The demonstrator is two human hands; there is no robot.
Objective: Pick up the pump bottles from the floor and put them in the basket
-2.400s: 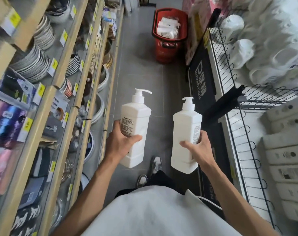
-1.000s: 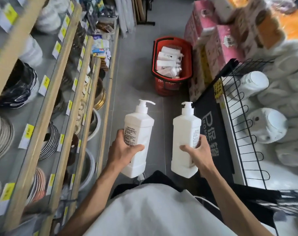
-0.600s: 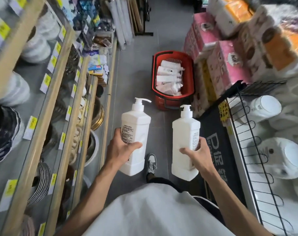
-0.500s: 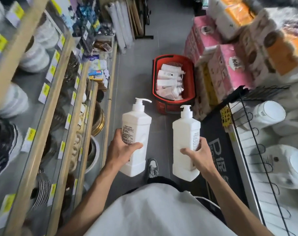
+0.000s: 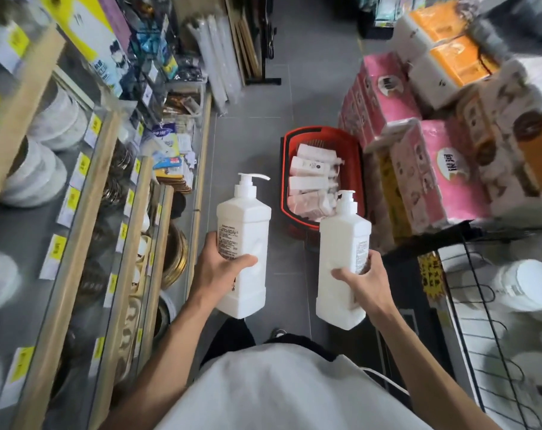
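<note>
Head view, looking down a shop aisle. Gripping one white pump bottle (image 5: 245, 231) upright in the left hand (image 5: 215, 274), thumb laid across its front below the label, fingers wrapped round the back and mostly out of sight. Gripping a second pump bottle (image 5: 344, 243) upright in the right hand (image 5: 364, 283), thumb across the front, fingers curled round its right side. Both held in the air over the grey tiled floor (image 5: 251, 141), apart from each other, short of the red basket (image 5: 319, 131). That one standing on the floor ahead, just beside stacked pink tissue packs (image 5: 434, 169), loaded with white bottles lying flat (image 5: 308, 183). On the left, shelves of stacked plates (image 5: 37, 181) with yellow price tags (image 5: 73, 197); on the right, a black wire rack (image 5: 443, 238). Blurred toward the edges.
</note>
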